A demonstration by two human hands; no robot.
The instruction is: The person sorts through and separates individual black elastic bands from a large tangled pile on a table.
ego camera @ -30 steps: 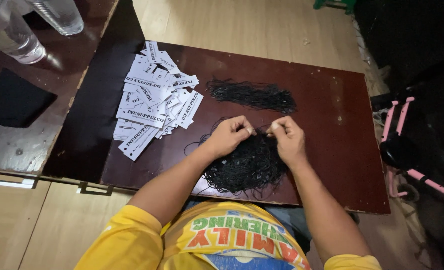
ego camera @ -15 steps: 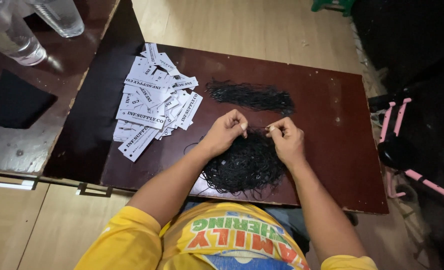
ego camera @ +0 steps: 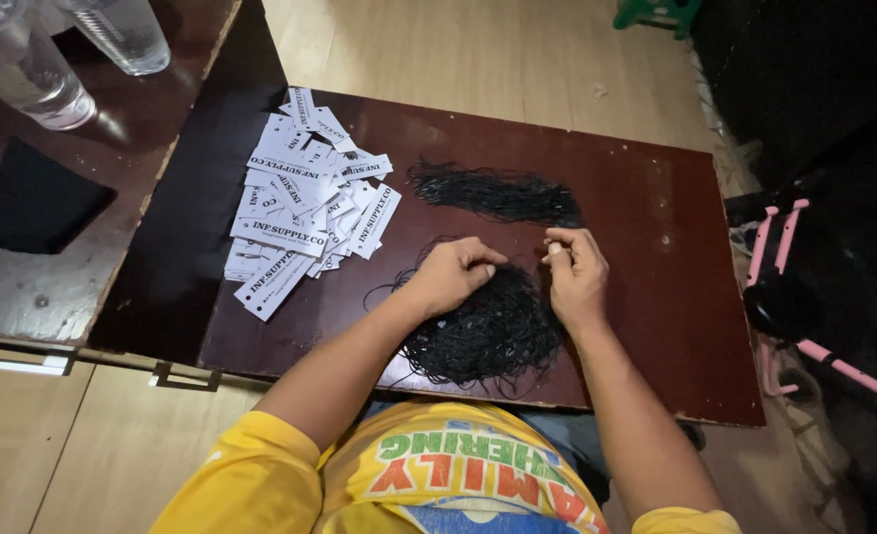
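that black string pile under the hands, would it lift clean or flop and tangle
Likely floppy: the string pile lies in loose thin loops under both the left hand and right hand. It probably snags, since strands cross everywhere, so neighbours may trail along. It looks light, spread flat on the board.
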